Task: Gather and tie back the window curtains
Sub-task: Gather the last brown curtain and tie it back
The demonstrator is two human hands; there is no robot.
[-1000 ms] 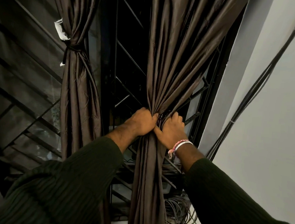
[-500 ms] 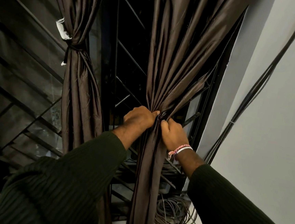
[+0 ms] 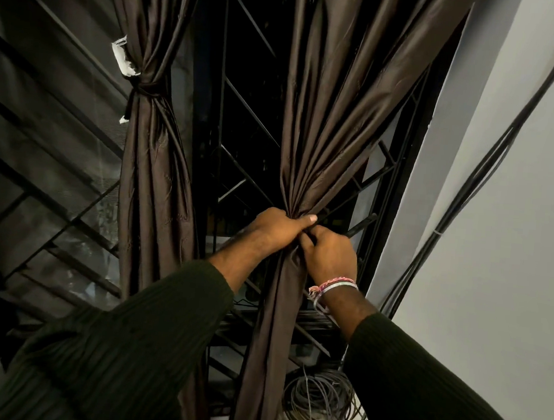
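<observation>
Your left hand is wrapped round the gathered neck of the right curtain, thumb laid across the front, so the bunch is squeezed tight there, and your right hand sits just under it with fingers curled into the folds, pinching fabric or maybe a tie, can't tell which since nothing like a band shows clearly. That curtain hangs in front of the window grille, fanning out above your fists and dropping in one narrow column below. The left curtain already looks done, cinched with a dark tie up higher, so I'd guess you're on the last one. For this bit I'd keep the left fist clamped and not let the pleats slide, then work the band round the back with the right and pull it snug right at the pinch point, ideally matching the height of the other tie if you can reach. Room-wise, the grille bars sit right behind your knuckles so there isn't much depth to pass anything round, the white wall and its run of black cables are close on your right, and there's a coil of wire near the curtain's foot, so swing toward the open left side instead
</observation>
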